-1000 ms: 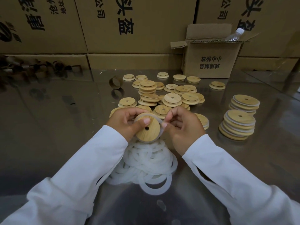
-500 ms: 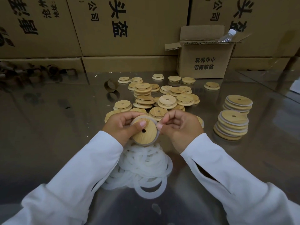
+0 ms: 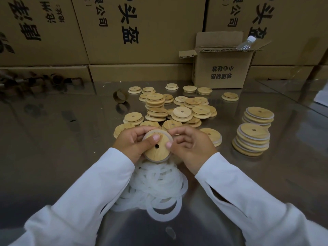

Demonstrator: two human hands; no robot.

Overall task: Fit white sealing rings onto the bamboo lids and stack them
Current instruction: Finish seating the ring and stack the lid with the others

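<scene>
I hold one round bamboo lid (image 3: 157,150) with a small centre hole above the table, a white sealing ring (image 3: 169,137) lying around its rim. My left hand (image 3: 132,143) grips its left edge with the thumb pressed on the face. From the right, my right hand (image 3: 192,148) pinches the lid's edge and the ring. Below my hands lies a heap of loose white rings (image 3: 156,187). Beyond them are scattered bare lids (image 3: 181,111). Two stacks of ringed lids (image 3: 252,139) stand at the right.
The shiny metal table (image 3: 53,139) has a small open carton (image 3: 221,68) with a plastic bottle (image 3: 245,43) at the back right. Large cardboard boxes (image 3: 138,29) wall off the far side. A brown tape-core ring (image 3: 120,95) stands at the back left of the lids.
Both hands keep hold of the same lid. The ring has settled further around its rim, and my right thumb has slid onto the lid's right edge.
</scene>
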